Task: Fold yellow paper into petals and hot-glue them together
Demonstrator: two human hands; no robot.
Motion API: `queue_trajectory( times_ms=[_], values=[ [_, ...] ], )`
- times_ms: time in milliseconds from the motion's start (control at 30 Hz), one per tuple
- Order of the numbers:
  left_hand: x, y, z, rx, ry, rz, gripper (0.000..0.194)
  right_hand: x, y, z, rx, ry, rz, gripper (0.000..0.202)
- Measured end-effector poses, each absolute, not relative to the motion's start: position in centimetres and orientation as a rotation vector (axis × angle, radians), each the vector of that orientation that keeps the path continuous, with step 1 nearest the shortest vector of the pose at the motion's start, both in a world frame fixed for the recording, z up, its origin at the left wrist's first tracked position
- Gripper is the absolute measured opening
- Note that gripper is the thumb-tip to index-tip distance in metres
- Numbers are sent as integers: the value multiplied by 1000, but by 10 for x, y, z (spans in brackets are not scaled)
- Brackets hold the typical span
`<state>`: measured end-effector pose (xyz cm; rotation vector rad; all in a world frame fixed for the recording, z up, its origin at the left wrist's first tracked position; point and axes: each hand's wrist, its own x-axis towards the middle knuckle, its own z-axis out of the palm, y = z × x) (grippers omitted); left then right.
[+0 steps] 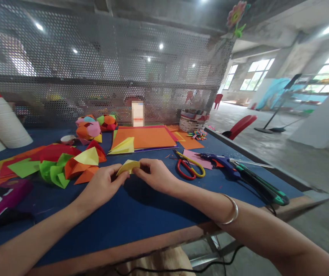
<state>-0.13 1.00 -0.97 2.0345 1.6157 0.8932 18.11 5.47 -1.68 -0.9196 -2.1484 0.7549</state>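
We are holding a small yellow paper (pixel 128 166) just above the blue tabletop (pixel 153 218), between our two hands. Our left grip (pixel 104 183) is clamping its left end between thumb and fingers, while our right grip (pixel 156 173) is pinching its right end, so neither hand is standing nearer. Its long axis is running roughly left to right, from one grip to the other, with the right end seeming slightly higher. Beyond it, well clear of our fingertips, we are seeing the orange sheets (pixel 150 137) lying flat.
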Motion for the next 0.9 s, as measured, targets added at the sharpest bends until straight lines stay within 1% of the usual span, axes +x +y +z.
queue_trajectory(
  times_ms=[100,233,433,667,900],
  values=[
    [-4,13,-10,2000,1621,938,34,181,55,-15,-952,-2123,711,24],
    [-7,14,-11,1913,1643,990,37,181,55,-14,-957,-2082,722,19],
    [-3,9,-3,1846,1678,1020,39,180,52,-14,-912,-2086,730,18],
    [-2,11,-2,1681,1613,1017,43,181,56,-14,-944,-2041,744,15],
    [-7,13,-7,1770,1629,982,36,182,56,-16,-929,-2058,782,16]
  ],
)
